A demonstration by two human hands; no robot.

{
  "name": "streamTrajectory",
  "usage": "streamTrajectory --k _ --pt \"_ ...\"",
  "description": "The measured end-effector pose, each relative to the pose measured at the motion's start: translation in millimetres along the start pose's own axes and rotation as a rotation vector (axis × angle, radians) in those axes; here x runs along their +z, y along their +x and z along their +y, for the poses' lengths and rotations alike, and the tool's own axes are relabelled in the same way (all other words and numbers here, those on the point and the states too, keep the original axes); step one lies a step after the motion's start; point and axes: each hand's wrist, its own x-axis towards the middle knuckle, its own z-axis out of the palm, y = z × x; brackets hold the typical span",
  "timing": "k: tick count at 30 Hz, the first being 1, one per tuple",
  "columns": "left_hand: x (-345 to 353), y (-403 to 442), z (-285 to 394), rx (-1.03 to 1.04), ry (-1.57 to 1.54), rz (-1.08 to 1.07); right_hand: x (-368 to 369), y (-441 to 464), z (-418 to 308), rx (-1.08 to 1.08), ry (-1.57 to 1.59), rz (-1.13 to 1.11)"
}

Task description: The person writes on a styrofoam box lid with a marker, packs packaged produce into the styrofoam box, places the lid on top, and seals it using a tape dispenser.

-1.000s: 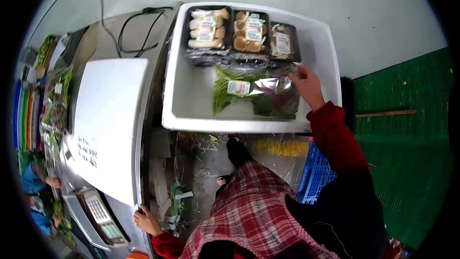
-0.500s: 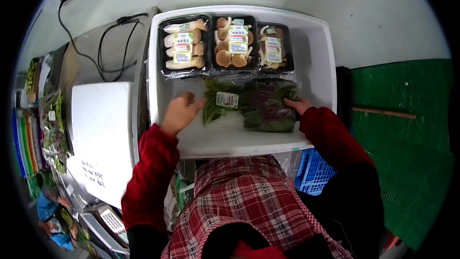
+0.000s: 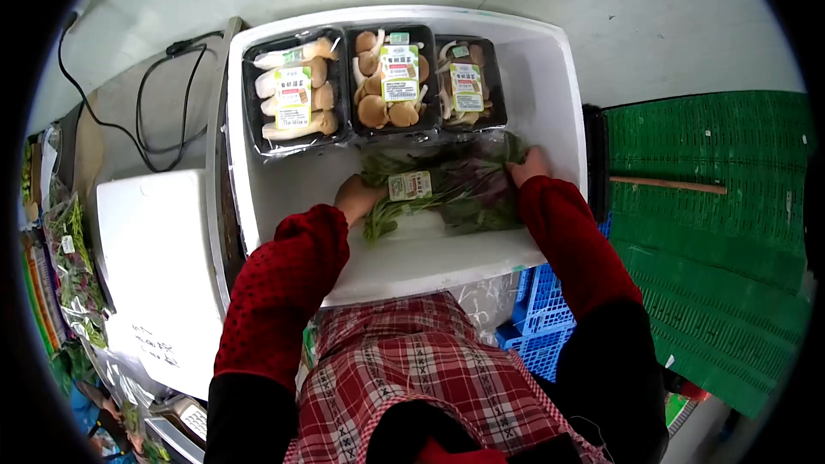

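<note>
A clear bag of leafy greens (image 3: 464,189), green with purple-tinged leaves and a printed label, lies crosswise in a white foam box (image 3: 322,279). My left hand (image 3: 358,198) grips its stem end, the fingertips partly hidden behind the greens. At the leafy end, my right hand (image 3: 529,167) has its fingers closed on the bag's upper corner. Along the box's far side sit three film-wrapped black trays of mushrooms: thick-stemmed mushrooms (image 3: 296,90) at left, round brown-capped mushrooms (image 3: 375,110) in the middle, and a smaller mushroom tray (image 3: 467,86) at right.
A white foam lid or box (image 3: 163,249) with handwriting stands at left, near a black cable (image 3: 185,107). Bagged greens (image 3: 73,249) lie farther left, with a person in blue below. Blue crates (image 3: 541,318) are under the box; green slatted panels (image 3: 713,206) stand at right.
My left hand has moved right from beside the bag onto its stem end. My right hand has shifted up along the leafy end. The bag's leaves look more spread out, and the view has shifted.
</note>
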Motion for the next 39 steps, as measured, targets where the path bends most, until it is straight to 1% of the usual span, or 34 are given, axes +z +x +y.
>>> streamTrajectory --k 2,3,4,5,6,7,8,9,10,11,12,13,14,15,16,18,19,20,21,22,23,24,26,27,28,30,32,33,34,35,36,37,38,39 --pt "-19 -2 13 -0.174 0.040 -0.285 -10 -20 -14 -0.023 -0.233 -0.067" --pt "-17 -12 25 -0.123 0.061 -0.219 -6 -35 -21 -0.041 -0.243 -0.079" --pt "-22 -11 40 -0.132 0.049 -0.196 0 -49 -28 -0.288 -0.389 0.049" --pt "-28 -13 50 -0.167 0.132 -0.283 8 -61 -30 -0.537 -0.530 0.166" --pt "-32 -19 52 -0.209 0.213 -0.371 13 -63 -27 -0.566 -0.536 0.143" --pt "-29 -15 33 -0.026 0.273 -0.337 18 -56 -23 -0.565 -0.494 0.047" --pt "-18 -3 11 -0.072 0.366 -0.300 22 -43 -23 -0.577 -0.455 -0.040" --pt "-21 -3 -16 -0.203 0.195 -0.299 29 -28 -30 -0.685 -0.411 -0.038" --pt "-24 -6 -40 -0.333 0.027 -0.276 52 -10 -42 -0.861 -0.352 -0.076" --pt "-24 -2 -21 0.015 0.592 -0.311 58 1 -49 -0.945 -0.313 -0.117" --pt "-72 -51 50 0.086 0.622 -0.368 53 -11 -52 -0.967 -0.298 -0.133" --pt "-90 -77 72 0.134 0.500 -0.263 44 -27 -54 -0.959 -0.293 -0.113" --pt "-107 -105 108 0.234 0.501 -0.132 29 -43 -41 -0.899 -0.286 -0.073" --pt "-102 -119 107 0.484 0.393 0.132 11 -64 -49 -0.767 -0.345 -0.204" --pt "-126 -142 118 0.456 0.320 0.226 -7 -85 -59 -0.633 -0.416 -0.326" --pt "-183 -195 89 0.578 0.236 0.704 -13 -135 -79 -0.838 -0.215 -0.240" --pt "-207 -212 71 0.381 0.203 0.846 -15 -163 -100 -0.822 -0.094 -0.360" --pt "-271 -250 21 -0.027 -0.201 0.953 -10 -203 -137 -0.805 0.017 -0.459" --pt "-303 -259 -35 0.048 -0.197 1.118 48 -160 -132 -0.939 0.317 -0.679" --pt "-340 -287 -57 -0.041 -0.378 1.156 57 -196 -160 -0.949 0.329 -0.678" --pt "-373 -303 -84 -0.073 -0.542 1.188 57 -255 -203 -1.078 0.251 -0.543" --pt "-403 -315 -113 -0.096 -0.615 1.236 67 -299 -232 -1.197 0.182 -0.408" --pt "-469 -331 -178 -0.156 -0.751 1.362 94 -341 -265 -1.356 0.089 -0.006" --pt "-501 -341 -210 -0.202 -0.837 1.395 100 -355 -277 -1.289 0.036 0.077" --pt "-534 -350 -240 -0.250 -0.918 1.425 109 -362 -285 -1.163 -0.047 0.154" --pt "-585 -345 -302 -0.331 -1.051 1.524 132 -345 -279 -1.085 0.096 0.245" --pt "-622 -341 -327 -0.315 -1.196 1.549 137 -366 -290 -1.079 0.105 0.282" --pt "-635 -329 -339 -0.328 -1.311 1.631 136 -374 -295 -1.079 -0.010 0.351" --pt "-647 -318 -348 -0.329 -1.311 1.608 139 -381 -303 -1.080 -0.124 0.416" --pt "-658 -310 -357 -0.188 -1.418 1.614 145 -371 -298 -0.983 -0.337 0.388" --pt "-661 -303 -366 -0.052 -1.530 1.613 145 -368 -298 -0.966 -0.350 0.397" --pt "-669 -296 -387 -0.023 -1.575 1.543 140 -369 -299 -0.990 -0.348 0.360" --pt "-675 -294 -379 -0.029 -1.579 1.526 136 -372 -299 -1.014 -0.338 0.322" --pt "-681 -297 -369 -0.127 -1.510 1.654 135 -377 -302 -1.036 -0.204 0.281"
